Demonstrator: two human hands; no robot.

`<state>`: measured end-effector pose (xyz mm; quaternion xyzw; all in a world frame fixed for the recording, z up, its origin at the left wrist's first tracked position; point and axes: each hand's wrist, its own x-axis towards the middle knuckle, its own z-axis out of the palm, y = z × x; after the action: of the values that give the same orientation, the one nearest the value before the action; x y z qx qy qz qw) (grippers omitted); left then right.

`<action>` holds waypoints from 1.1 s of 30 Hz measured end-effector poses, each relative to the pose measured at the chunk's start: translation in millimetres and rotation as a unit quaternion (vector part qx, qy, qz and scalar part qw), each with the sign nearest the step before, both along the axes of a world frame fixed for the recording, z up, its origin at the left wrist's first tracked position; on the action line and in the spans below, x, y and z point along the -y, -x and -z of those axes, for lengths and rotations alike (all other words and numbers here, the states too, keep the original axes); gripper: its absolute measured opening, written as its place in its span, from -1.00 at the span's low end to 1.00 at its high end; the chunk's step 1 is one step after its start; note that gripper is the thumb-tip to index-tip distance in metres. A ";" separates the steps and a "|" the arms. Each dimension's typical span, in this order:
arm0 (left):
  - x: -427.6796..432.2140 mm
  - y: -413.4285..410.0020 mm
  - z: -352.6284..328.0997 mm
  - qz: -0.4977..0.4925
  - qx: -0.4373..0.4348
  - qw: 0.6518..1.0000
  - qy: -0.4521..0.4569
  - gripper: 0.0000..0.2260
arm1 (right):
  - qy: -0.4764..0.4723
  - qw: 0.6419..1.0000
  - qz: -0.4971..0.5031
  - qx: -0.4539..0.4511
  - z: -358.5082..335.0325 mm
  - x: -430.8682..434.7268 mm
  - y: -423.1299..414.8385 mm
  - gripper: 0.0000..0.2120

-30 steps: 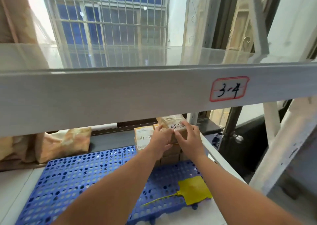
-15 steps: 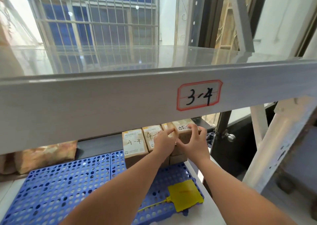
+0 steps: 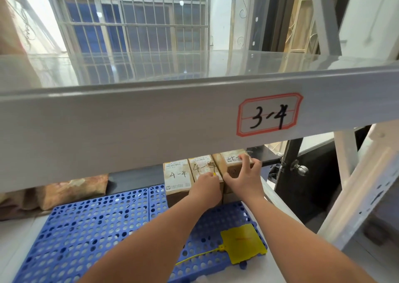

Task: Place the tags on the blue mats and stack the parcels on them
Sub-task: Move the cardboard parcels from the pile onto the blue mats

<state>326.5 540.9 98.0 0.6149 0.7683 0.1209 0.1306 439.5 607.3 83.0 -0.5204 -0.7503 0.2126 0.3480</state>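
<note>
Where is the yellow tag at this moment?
In the head view, the yellow tag lies flat on the near right corner of the blue mat, in front of the row of parcels standing at the mat's far edge.

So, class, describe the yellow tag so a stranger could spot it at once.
Under the grey beam marked 3-4 lies a blue mat. At its near right corner sits the tag: flat, yellow, thin strap trailing left, unlike the brown parcels behind.

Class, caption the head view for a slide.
Right hand grips the rightmost parcel at the back of the blue mat, left hand touching the middle parcel, yellow tag in front.
</note>
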 end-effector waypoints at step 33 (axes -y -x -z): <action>85.2 96.7 -21.1 -0.105 -0.216 0.969 -0.062 -0.71 | -0.235 0.916 -0.205 0.254 -28.2 74.1 89.7 -0.73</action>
<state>229.8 455.7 119.1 0.5493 0.8296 0.0455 -0.0897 349.8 533.2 111.2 -0.2951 -0.9319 -0.0420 0.2067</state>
